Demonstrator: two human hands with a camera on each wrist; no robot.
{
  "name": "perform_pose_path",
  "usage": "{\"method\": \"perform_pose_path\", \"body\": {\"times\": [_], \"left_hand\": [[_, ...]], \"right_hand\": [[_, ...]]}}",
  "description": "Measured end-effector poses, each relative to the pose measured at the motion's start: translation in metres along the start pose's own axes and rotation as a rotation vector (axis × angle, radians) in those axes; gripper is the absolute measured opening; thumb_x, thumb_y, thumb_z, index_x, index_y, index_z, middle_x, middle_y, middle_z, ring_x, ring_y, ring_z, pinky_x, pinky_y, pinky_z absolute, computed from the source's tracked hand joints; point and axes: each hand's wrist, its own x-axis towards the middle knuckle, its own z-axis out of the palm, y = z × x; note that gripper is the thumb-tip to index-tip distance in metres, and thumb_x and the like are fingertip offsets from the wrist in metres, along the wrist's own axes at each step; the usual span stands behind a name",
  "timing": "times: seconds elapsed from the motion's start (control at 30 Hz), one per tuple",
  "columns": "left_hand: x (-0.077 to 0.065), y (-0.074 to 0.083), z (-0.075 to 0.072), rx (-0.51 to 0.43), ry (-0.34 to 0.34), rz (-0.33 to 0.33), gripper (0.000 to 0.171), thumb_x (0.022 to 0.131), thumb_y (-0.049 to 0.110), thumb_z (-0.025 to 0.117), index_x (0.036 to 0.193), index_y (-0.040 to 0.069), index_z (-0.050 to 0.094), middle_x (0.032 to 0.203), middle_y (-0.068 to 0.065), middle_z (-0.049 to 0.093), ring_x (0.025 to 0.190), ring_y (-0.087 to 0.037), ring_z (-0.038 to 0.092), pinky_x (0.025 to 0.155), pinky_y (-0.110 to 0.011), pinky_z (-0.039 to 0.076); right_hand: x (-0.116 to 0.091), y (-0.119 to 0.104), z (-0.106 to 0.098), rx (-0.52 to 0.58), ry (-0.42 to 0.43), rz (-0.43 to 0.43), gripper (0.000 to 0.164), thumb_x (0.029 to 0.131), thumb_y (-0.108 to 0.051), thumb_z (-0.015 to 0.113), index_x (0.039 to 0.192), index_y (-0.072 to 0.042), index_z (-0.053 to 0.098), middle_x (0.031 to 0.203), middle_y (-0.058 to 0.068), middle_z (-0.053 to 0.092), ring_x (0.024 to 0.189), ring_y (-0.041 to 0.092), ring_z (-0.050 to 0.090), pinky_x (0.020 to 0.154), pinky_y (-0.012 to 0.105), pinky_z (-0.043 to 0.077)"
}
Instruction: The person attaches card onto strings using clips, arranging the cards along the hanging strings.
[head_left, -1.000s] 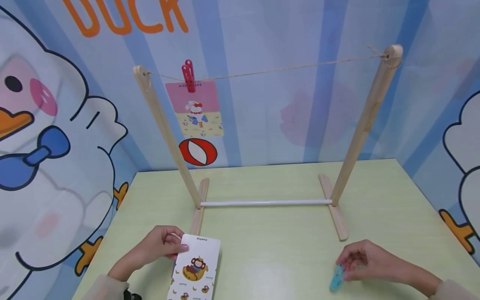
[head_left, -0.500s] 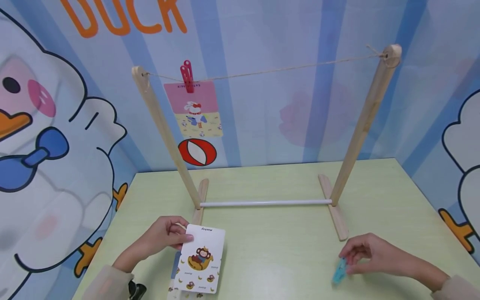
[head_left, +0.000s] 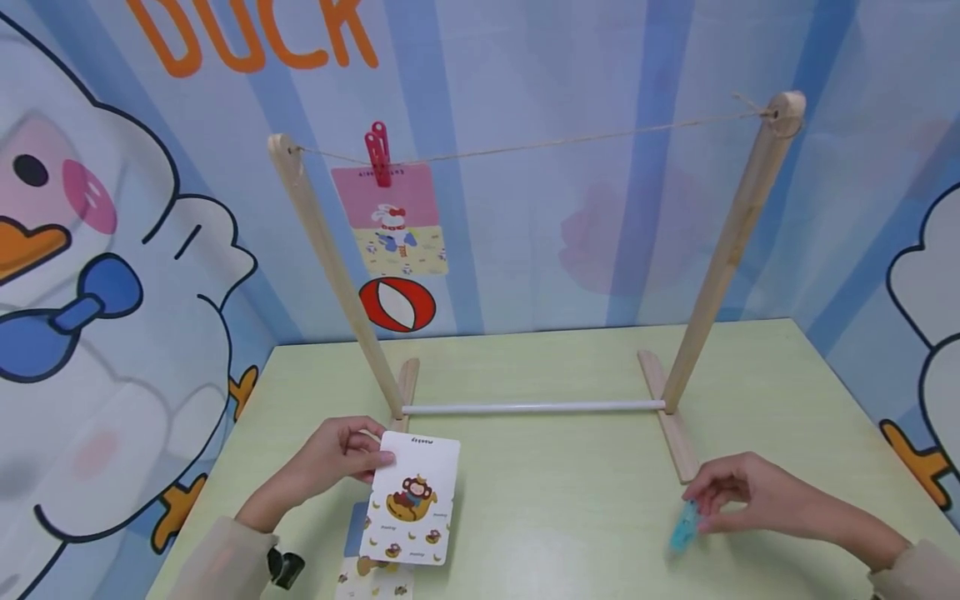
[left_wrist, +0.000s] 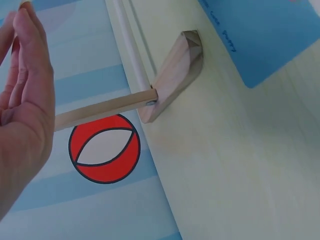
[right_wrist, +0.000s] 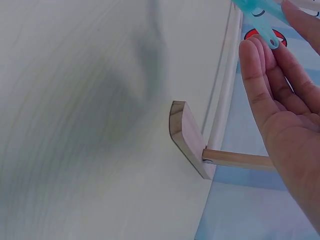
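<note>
My left hand (head_left: 341, 458) pinches the upper left corner of a white card (head_left: 416, 500) with a monkey on a banana, lifted over the table. Beneath it another card (head_left: 352, 542), with a blue top, lies on the table partly covered. At the right, my right hand (head_left: 757, 496) pinches a turquoise clothespin (head_left: 684, 527) between thumb and fingers; the right wrist view shows the clothespin (right_wrist: 260, 20) at the fingertips. A red clothespin (head_left: 378, 154) clips a pink-and-yellow card (head_left: 393, 217) to the string (head_left: 555, 142), near its left end.
The string spans two wooden posts (head_left: 723, 250), with the left post (head_left: 333, 267) nearest the hanging card. A white rod (head_left: 532, 407) joins their wooden feet (head_left: 678, 442) on the pale green table (head_left: 540, 517). Behind stands a blue backdrop (head_left: 517, 242) with cartoon ducks.
My left hand has raised the monkey card up and slightly right, uncovering the blue-topped card under it. My right hand has moved up a little and rightward with the turquoise clothespin.
</note>
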Motion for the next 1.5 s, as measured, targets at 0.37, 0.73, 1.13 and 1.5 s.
{"method": "perform_pose_path", "body": {"times": [0.37, 0.73, 1.13, 1.5], "left_hand": [[0.011, 0.012, 0.005, -0.032, -0.023, 0.065, 0.03, 0.089, 0.004, 0.074, 0.111, -0.01, 0.06, 0.092, -0.018, 0.073, 0.075, -0.021, 0.072, 0.067, -0.036, 0.061], [0.026, 0.03, 0.006, 0.001, 0.004, 0.113, 0.031, 0.088, 0.003, 0.075, 0.113, -0.01, 0.061, 0.095, -0.018, 0.073, 0.077, -0.024, 0.073, 0.067, -0.034, 0.06], [0.036, 0.046, 0.004, 0.033, 0.051, 0.145, 0.03, 0.087, 0.003, 0.076, 0.112, -0.008, 0.063, 0.094, -0.017, 0.073, 0.076, -0.024, 0.073, 0.067, -0.036, 0.061], [0.036, 0.061, -0.005, 0.034, 0.099, 0.169, 0.029, 0.088, 0.005, 0.076, 0.112, -0.006, 0.063, 0.096, -0.016, 0.073, 0.076, -0.025, 0.073, 0.07, -0.036, 0.061]], "right_hand": [[0.005, -0.009, -0.004, -0.032, 0.024, -0.018, 0.025, 0.092, 0.008, 0.064, 0.116, 0.002, 0.067, 0.101, 0.014, 0.069, 0.086, 0.021, 0.068, 0.077, 0.032, 0.058], [0.008, -0.021, -0.011, -0.099, 0.046, -0.031, 0.024, 0.092, 0.008, 0.065, 0.116, 0.004, 0.066, 0.104, 0.012, 0.069, 0.087, 0.021, 0.068, 0.079, 0.03, 0.058], [0.014, -0.031, -0.017, -0.16, 0.066, -0.021, 0.023, 0.093, 0.005, 0.065, 0.116, 0.005, 0.065, 0.104, 0.011, 0.069, 0.087, 0.019, 0.068, 0.079, 0.03, 0.057], [0.017, -0.047, -0.022, -0.254, 0.123, -0.063, 0.027, 0.091, 0.006, 0.067, 0.116, -0.005, 0.067, 0.101, 0.009, 0.068, 0.086, 0.019, 0.067, 0.078, 0.028, 0.057]]}}
